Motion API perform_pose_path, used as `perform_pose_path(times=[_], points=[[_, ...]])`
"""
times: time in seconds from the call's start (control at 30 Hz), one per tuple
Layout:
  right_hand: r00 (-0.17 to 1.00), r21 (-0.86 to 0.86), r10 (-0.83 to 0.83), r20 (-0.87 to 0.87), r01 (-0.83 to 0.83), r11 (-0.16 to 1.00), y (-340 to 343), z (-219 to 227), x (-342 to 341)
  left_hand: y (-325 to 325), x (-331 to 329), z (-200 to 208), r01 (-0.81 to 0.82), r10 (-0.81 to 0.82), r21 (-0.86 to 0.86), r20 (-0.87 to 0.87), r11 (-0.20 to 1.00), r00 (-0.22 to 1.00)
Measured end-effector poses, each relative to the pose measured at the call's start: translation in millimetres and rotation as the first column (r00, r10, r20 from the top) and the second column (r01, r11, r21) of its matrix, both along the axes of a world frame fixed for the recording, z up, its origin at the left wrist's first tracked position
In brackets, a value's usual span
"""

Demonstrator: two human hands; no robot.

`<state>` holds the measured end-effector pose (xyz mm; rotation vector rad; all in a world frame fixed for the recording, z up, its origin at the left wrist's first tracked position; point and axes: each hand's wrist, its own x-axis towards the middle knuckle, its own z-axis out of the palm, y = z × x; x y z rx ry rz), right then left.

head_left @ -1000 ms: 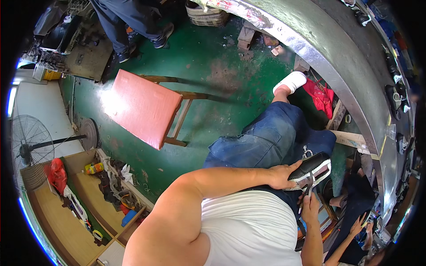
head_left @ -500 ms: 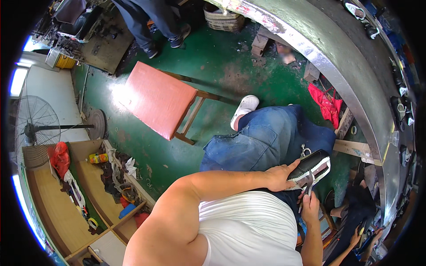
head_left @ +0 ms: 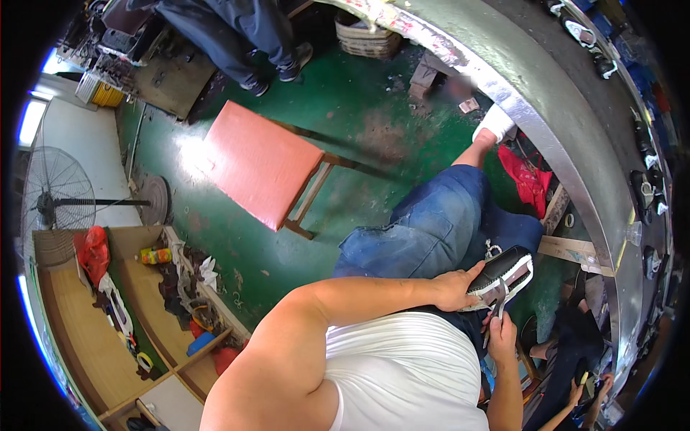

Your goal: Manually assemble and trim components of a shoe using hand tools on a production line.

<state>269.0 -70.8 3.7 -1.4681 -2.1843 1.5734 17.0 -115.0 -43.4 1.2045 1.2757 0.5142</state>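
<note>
A black shoe with white edging and a brownish-grey inside rests over my lap, tilted with its opening toward me. My left hand is closed on its left side, fingers along the black upper. Just below the shoe, my right hand is wrapped round a grey metal hand tool. The tool's upper end lies against the opening; its exact kind is unclear. A pale cord sticks out beside the shoe.
A curved metal-edged conveyor carrying shoes runs along the right. Ahead stands a pink-topped stool; a divided wooden bin and a fan are left. A red bag lies under the conveyor. Other people stand far left and sit lower right.
My white-shod foot has swung forward and right, to the conveyor's edge. At the top, the standing person's legs have shifted slightly. Both hands stay nearly still on the shoe and tool.
</note>
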Motion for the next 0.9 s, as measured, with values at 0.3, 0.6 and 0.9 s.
perform_pose_path(times=[0.3, 0.6, 0.9], points=[[0.990, 0.005, -0.138, -0.002, 0.138, 0.990, -12, -11, 27, 14, 13, 4, 0.065, -0.065, -0.019, 0.001, 0.998, 0.998], [0.991, -0.040, -0.124, -0.051, 0.122, 0.992, -9, -16, 28, 3, 19, 10, 0.039, -0.037, 0.013, -0.077, 0.999, 0.996], [0.995, -0.032, -0.041, -0.089, 0.038, 0.999, -4, -14, 11, -8, 5, 10, -0.015, 0.020, 0.042, -0.118, 0.999, 0.993]])
